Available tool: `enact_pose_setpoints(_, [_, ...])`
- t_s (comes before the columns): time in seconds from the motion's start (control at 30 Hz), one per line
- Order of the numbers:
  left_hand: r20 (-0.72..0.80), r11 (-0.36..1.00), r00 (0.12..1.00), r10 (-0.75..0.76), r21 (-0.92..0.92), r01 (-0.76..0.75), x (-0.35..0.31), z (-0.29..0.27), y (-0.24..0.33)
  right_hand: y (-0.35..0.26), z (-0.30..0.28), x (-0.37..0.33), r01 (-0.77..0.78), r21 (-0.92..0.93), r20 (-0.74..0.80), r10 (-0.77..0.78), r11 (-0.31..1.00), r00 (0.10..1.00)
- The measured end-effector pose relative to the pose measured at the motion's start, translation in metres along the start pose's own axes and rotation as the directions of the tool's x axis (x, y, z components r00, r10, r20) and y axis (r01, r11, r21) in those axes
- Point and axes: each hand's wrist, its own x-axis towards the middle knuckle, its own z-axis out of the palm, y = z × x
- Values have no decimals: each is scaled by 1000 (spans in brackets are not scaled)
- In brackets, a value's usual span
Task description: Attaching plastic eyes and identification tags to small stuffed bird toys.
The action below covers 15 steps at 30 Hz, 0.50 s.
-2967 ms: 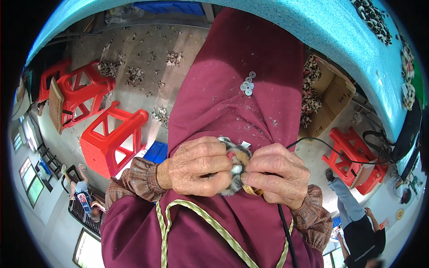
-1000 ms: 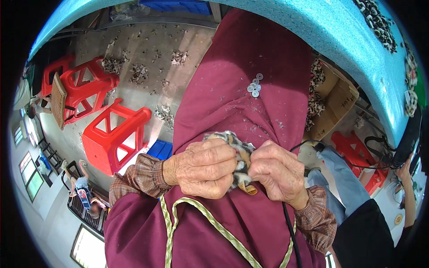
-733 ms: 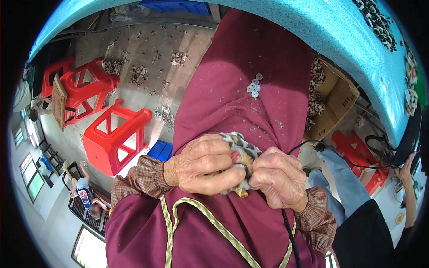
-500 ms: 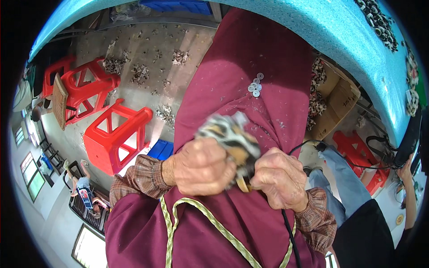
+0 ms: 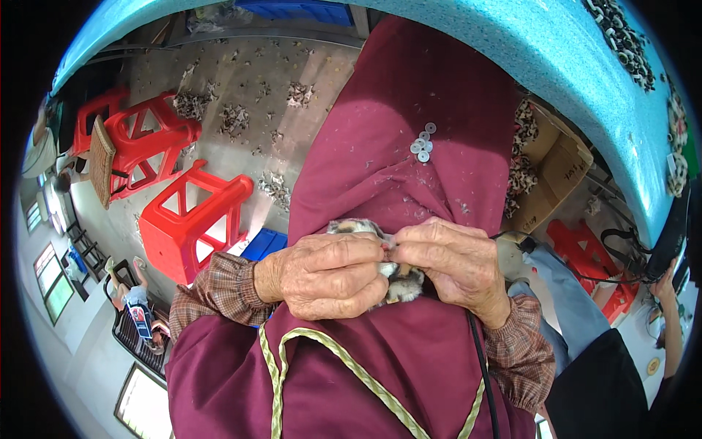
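Over my lap, both hands meet at a small furry plush piece [image 5: 407, 285] patterned in white, black and tan. My left hand [image 5: 329, 276] is closed around it, its fingers curled and covering much of the fabric. Thumb and fingers of my right hand [image 5: 457, 267] are pinched at the near-touching fingertips of the left, at the plush's edge. A small reddish bit shows between the fingertips; I cannot make out what it is. Farther up the maroon apron [image 5: 351, 175] lies a little group of clear plastic discs [image 5: 422, 144].
A speckled blue tabletop [image 5: 512, 51] curves along the far side, with dark small parts [image 5: 625, 47] heaped at its right. An open cardboard box [image 5: 552, 164] holds furry pieces. Red stools [image 5: 190, 212] stand left, among scraps on the floor. At right, a person's arm [image 5: 669, 307] shows.
The plush has been turned and drawn lower, between my hands. My right hand has moved up and left, so its fingertips now meet those of my left hand. The discs stay on the apron.
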Motion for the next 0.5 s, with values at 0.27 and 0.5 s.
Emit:
enact_pose_setpoints(0.27, [-51, 1000, 999, -17, -10, 17, -3, 8, -3, -12, 1, -3, 41, -53, -102, -47, 998, 994])
enact_pose_setpoints(0.5, [-60, 996, 998, 2, 87, 3, -3, 7, 0, -15, -2, -2, 142, -75, -133, -151, 987, 980])
